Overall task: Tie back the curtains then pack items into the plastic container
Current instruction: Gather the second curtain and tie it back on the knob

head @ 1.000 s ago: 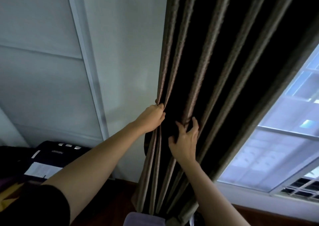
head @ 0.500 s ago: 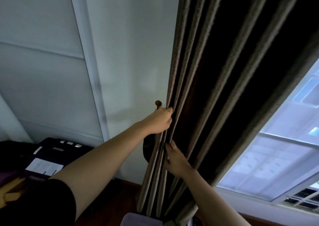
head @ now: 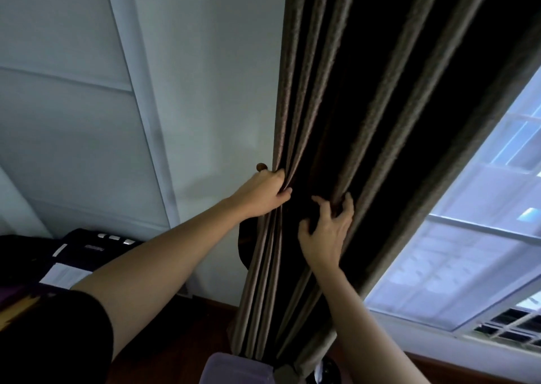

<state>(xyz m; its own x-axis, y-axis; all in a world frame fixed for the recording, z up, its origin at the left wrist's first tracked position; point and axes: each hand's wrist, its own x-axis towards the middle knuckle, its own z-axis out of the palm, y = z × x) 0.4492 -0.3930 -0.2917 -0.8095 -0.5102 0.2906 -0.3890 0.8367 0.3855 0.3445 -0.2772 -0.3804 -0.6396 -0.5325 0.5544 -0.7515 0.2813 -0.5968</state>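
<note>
A dark printer-like box (head: 87,246) sits low at the left under the pale wall (head: 205,76). Just right of a small brown knob (head: 261,167) on that wall, the left hand (head: 263,191) has its grip clenched on the gathered left folds of the curtain (head: 380,105), a heavy brown-grey drape hanging in deep vertical pleats. Beside it, the right hand (head: 328,231) has its grip spread, fingers hooked into the next pleat. A pale plastic container (head: 237,369) shows at the curtain's foot. The bright window (head: 483,237) lies uncovered at the right.
</note>
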